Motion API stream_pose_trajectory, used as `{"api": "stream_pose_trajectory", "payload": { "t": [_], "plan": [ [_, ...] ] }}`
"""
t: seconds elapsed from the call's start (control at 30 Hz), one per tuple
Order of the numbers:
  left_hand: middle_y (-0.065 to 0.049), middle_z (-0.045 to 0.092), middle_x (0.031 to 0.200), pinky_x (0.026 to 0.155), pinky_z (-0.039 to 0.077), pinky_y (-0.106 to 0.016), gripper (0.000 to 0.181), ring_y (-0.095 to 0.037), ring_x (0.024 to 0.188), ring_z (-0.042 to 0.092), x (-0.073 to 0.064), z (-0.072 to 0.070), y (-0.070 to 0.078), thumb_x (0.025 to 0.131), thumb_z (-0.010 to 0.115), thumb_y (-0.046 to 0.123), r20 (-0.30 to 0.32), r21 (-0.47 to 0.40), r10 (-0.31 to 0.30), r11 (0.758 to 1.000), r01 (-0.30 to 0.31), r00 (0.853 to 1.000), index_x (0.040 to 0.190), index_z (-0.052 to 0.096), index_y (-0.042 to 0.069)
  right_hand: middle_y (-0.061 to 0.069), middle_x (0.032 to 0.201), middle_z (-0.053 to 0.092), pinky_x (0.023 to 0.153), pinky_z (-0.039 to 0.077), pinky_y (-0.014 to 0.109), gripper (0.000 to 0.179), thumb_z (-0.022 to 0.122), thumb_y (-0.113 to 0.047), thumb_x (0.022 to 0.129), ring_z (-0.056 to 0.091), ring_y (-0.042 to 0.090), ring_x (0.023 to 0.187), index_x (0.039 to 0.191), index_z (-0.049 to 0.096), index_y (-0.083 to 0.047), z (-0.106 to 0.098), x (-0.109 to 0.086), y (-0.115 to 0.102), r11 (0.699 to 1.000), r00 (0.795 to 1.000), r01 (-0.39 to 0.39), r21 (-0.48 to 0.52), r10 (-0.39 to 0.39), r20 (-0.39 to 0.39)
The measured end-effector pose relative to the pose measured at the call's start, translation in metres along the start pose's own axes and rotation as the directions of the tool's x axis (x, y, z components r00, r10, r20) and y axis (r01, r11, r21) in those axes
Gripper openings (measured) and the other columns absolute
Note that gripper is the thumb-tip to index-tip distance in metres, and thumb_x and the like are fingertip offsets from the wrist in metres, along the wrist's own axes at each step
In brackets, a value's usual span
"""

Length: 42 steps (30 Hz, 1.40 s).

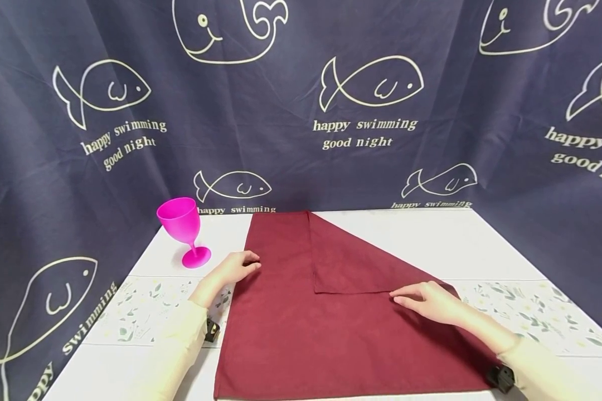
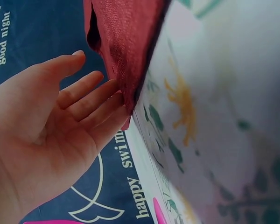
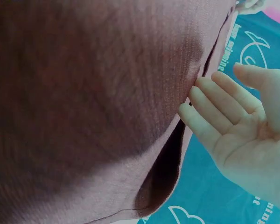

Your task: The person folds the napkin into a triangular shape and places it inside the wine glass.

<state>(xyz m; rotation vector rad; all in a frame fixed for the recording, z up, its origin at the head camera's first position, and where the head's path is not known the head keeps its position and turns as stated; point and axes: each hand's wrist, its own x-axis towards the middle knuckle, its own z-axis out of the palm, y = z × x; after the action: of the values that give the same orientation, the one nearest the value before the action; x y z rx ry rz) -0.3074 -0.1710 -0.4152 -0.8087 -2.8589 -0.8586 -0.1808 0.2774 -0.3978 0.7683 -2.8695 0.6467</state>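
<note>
A dark red cloth lies spread over the table, its far right corner folded in toward the middle as a triangular flap. At the cloth's left edge, my left hand rests with fingers extended and nothing in them; the left wrist view shows its fingertips right at the cloth's edge. My right hand lies over the right part of the cloth, fingertips at the flap's near edge. In the right wrist view its fingers are nearly straight, the thumb apart from them, and the cloth bulges slightly along the fold.
A bright pink goblet stands upright at the back left of the table, beyond my left hand. The white table carries a floral strip across its middle. A dark blue curtain with fish drawings encloses the back and sides.
</note>
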Motion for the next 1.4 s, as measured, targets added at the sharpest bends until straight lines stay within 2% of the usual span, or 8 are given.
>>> {"api": "stream_pose_trajectory", "payload": {
  "t": [0.33,0.57,0.73,0.83,1.03,1.2,1.4],
  "plan": [
    [-0.016,0.069,0.100,0.089,0.050,-0.043,0.023,-0.030,0.099,0.065,0.001,0.000,0.003,0.089,0.060,0.012,-0.004,-0.010,0.007,1.000,-0.007,1.000,0.103,0.065,-0.006,-0.003,0.096,0.073,0.073,0.051,0.027,0.022,0.063,-0.026,0.089,0.064,0.004,0.086,0.103,0.073,-0.013,-0.001,0.009,0.014,1.000,1.000,-0.020,-0.018,0.020,-0.022],
    [-0.015,0.070,0.099,0.090,0.048,-0.043,0.023,-0.027,0.095,0.065,0.001,-0.001,0.005,0.089,0.061,0.013,-0.012,-0.014,-0.028,1.000,0.028,1.000,0.103,0.065,-0.004,0.000,0.098,0.073,0.076,0.052,0.028,0.022,0.063,-0.023,0.089,0.064,0.006,0.088,0.105,0.072,-0.011,-0.001,0.016,0.023,1.000,0.999,-0.026,-0.008,0.025,-0.027],
    [-0.013,0.070,0.096,0.091,0.048,-0.043,0.023,-0.023,0.090,0.064,0.001,0.002,0.004,0.089,0.061,0.014,-0.017,0.018,-0.034,0.999,0.034,0.999,0.103,0.066,-0.003,0.002,0.100,0.072,0.079,0.052,0.031,0.022,0.062,-0.022,0.089,0.066,0.011,0.091,0.106,0.071,-0.009,-0.002,0.020,0.027,0.999,0.999,-0.044,-0.003,0.044,-0.019],
    [-0.011,0.070,0.095,0.090,0.049,-0.042,0.023,-0.021,0.086,0.063,0.001,0.004,0.003,0.089,0.061,0.014,-0.007,0.020,-0.032,0.999,0.032,0.999,0.103,0.066,-0.002,0.001,0.098,0.072,0.077,0.052,0.030,0.021,0.063,-0.021,0.089,0.065,0.009,0.087,0.105,0.072,-0.009,-0.001,0.020,0.028,0.999,0.998,-0.050,-0.002,0.050,-0.036],
    [-0.012,0.070,0.096,0.089,0.049,-0.041,0.023,-0.023,0.089,0.064,0.003,0.005,0.002,0.088,0.062,0.014,-0.011,0.006,-0.024,1.000,0.024,1.000,0.103,0.066,-0.003,0.002,0.096,0.073,0.072,0.052,0.027,0.019,0.067,-0.019,0.086,0.063,0.003,0.080,0.102,0.073,-0.009,0.001,0.015,0.024,0.997,0.994,-0.071,-0.003,0.071,-0.081],
    [-0.014,0.069,0.099,0.090,0.049,-0.042,0.023,-0.028,0.097,0.064,0.003,0.005,0.000,0.088,0.063,0.013,-0.031,0.007,0.002,1.000,-0.001,1.000,0.104,0.066,-0.003,0.004,0.097,0.073,0.076,0.055,0.031,0.024,0.070,-0.017,0.083,0.069,0.014,0.087,0.104,0.072,-0.006,0.000,0.007,0.017,0.996,0.989,-0.087,-0.014,0.084,-0.119],
    [-0.014,0.069,0.102,0.093,0.048,-0.043,0.024,-0.029,0.102,0.063,0.001,0.002,0.002,0.088,0.063,0.013,-0.027,0.019,0.029,0.999,-0.028,0.999,0.105,0.066,-0.003,0.006,0.098,0.073,0.080,0.054,0.040,0.031,0.069,-0.020,0.082,0.068,0.025,0.094,0.109,0.070,-0.005,0.003,0.000,0.011,0.988,0.984,-0.145,-0.058,0.139,-0.108]
  ]
}}
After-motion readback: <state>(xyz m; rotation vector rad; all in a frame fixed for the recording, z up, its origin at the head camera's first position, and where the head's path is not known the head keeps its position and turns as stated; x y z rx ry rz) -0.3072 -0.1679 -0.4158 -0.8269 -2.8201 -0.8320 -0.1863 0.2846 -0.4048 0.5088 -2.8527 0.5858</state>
